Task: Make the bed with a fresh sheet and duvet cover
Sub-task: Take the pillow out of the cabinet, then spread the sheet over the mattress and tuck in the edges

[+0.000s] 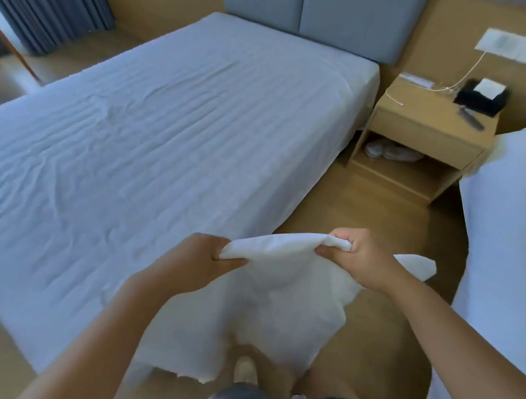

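Observation:
A bed (143, 139) fills the left and centre, covered by a wrinkled white sheet that hangs over its near side. In front of me, over the floor beside the bed, I hold a white piece of bedding (281, 292) by its upper edge. My left hand (194, 264) grips the left end of that edge. My right hand (359, 254) grips the right end. The cloth hangs down between my arms toward my legs, with one corner sticking out to the right.
A wooden nightstand (420, 136) stands right of the bed, with a black box, a cable and slippers on its lower shelf. A second white bed (510, 242) lies at the right edge. Grey headboard panels (335, 14) and curtains (52, 20) are at the back.

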The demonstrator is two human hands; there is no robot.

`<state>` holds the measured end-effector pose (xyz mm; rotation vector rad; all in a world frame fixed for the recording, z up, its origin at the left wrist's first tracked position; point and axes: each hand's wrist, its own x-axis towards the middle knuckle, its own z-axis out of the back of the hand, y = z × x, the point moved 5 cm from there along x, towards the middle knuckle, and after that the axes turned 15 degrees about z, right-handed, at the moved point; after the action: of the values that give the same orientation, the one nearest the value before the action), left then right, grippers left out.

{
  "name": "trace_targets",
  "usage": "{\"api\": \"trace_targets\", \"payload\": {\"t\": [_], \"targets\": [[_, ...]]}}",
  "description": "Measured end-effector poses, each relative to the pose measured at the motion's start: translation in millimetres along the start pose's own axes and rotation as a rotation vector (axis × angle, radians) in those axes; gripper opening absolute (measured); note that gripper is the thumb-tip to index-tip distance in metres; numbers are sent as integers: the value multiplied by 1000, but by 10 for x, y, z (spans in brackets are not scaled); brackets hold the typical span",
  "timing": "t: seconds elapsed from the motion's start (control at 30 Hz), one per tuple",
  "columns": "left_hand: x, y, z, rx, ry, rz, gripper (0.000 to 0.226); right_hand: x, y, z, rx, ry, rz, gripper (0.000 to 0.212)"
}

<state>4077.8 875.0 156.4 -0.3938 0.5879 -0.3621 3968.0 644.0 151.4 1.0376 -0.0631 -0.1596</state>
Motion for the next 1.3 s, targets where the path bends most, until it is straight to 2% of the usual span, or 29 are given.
{"api": "trace_targets", "payload": {"t": [0.1,0.27,0.4,0.6,0.77,0.93,1.07,1.17,1.23,1.3], "targets": [[853,-454,320,90,30,-99,21,653,-193,435,-29,-74,-4,29],[2410,-1278,658,417,-16,-273,31,1777,-727,1163,-49,-198,-22,35],[3608,-1991,942,506,-6,-313,34,2730,-1114,1865,-90,-236,-39,40],[5248,-3071,1633,575,-102,-401,41,4188,-1283,2985,-175,-268,-16,38],[6499,-3817,2467,637,-271,-521,45,5464,-1187,3759,-280,-367,31,37],[7348,-4535,3600,684,-490,-662,40,6639,-794,4384,-475,-501,119,39],[7760,-4575,4442,590,-715,-678,46,7450,-383,4526,-680,-590,291,33],[7956,-4134,4890,475,-842,-660,38,7969,-141,4212,-744,-625,518,29],[8056,-3618,4989,499,-863,-578,30,8257,-195,3720,-712,-554,619,22],[8192,-2937,4874,495,-897,-418,27,8499,-444,3056,-624,-349,604,17]]}}
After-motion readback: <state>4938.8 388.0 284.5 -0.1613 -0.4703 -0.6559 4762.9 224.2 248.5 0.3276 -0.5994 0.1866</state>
